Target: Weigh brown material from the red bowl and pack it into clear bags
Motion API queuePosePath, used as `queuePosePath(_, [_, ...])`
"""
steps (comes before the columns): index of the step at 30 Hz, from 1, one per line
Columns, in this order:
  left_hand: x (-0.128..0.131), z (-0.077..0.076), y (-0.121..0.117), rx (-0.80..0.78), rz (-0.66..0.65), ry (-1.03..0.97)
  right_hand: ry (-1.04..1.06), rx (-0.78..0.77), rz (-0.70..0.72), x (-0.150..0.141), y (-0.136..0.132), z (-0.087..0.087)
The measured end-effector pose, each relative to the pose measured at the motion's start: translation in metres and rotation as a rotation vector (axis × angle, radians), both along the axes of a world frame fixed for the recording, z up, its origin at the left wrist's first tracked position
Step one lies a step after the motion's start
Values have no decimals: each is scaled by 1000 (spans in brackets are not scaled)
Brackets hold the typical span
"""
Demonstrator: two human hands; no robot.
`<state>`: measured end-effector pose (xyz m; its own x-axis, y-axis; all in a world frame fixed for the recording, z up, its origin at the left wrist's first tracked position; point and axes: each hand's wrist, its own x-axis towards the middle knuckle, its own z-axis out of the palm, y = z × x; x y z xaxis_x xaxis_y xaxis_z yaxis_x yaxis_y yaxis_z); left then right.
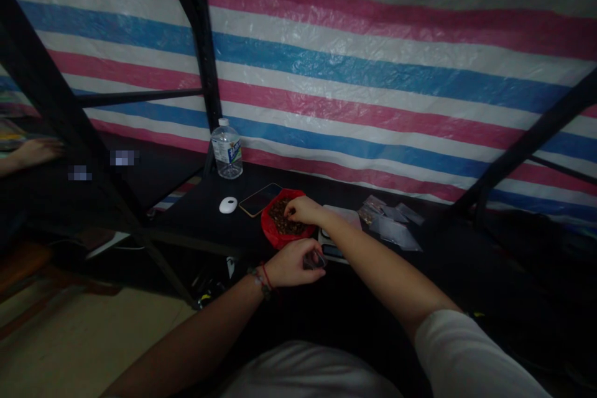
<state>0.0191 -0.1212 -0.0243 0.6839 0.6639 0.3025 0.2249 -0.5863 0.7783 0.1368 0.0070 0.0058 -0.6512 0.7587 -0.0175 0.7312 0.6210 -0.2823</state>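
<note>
Right hand [303, 209]: one; fingers bunched, tips among the brown pieces [278, 216]; whether any piece is pinched, cannot tell.
Brown pieces: many, small, loose, beneath the right fingers, inside the red bag [276, 237].
Left hand [290, 263]: one; fingers curled around a small clear pouch [313, 260], nearer the wearer than the red bag.
Scale [332, 254]: one, partly under the right forearm, right of both hands' fingers.
Clear packets [394, 231]: several, farther right of the fingers, on the worktop [198, 214].
Step, as judged: picking pieces out by hand. Next move calls for a light pinch and a steady, open pouch mouth.
</note>
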Motion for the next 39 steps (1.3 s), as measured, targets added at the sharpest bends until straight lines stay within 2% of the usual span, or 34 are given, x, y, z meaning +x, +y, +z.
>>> queuePosePath(7, [2,-1,-1,-19,-7,21,-18,57,38,-1,-5,-2])
queuePosePath(12, [2,-4,-1,-29,-2,21,-148,51,109,-6,-9,-5])
queuePosePath(17, [2,-5,-1,-50,0,40,-163,94,67,-10,-8,-6])
queuePosePath(27, [1,-7,1,-59,-10,48,-64,85,-22,-3,-10,9])
queuePosePath(33, [1,-8,2,-31,-10,73,-189,32,7,-3,-15,4])
queuePosePath(39, [1,-6,2,-40,-3,65,-156,43,-21,-3,-20,4])
